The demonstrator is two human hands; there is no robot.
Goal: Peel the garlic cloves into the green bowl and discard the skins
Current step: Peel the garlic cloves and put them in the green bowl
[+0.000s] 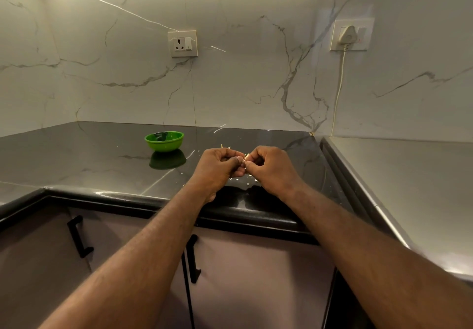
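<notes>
A small green bowl [164,141] stands on the black countertop [89,159], to the left of my hands; its inside is mostly hidden from this angle. My left hand [217,167] and my right hand [271,166] meet fingertip to fingertip above the counter's front part. Both pinch a small pale garlic clove [246,157], of which only a sliver shows between the fingers. Bits of papery garlic skin [247,180] lie scattered on the counter under and behind my hands.
A marble-patterned wall rises behind the counter, with a socket [182,44] and a plugged-in white plug [347,35] whose cord hangs down. A grey steel surface [409,175] adjoins on the right. Cabinet doors with black handles [78,236] are below the counter edge.
</notes>
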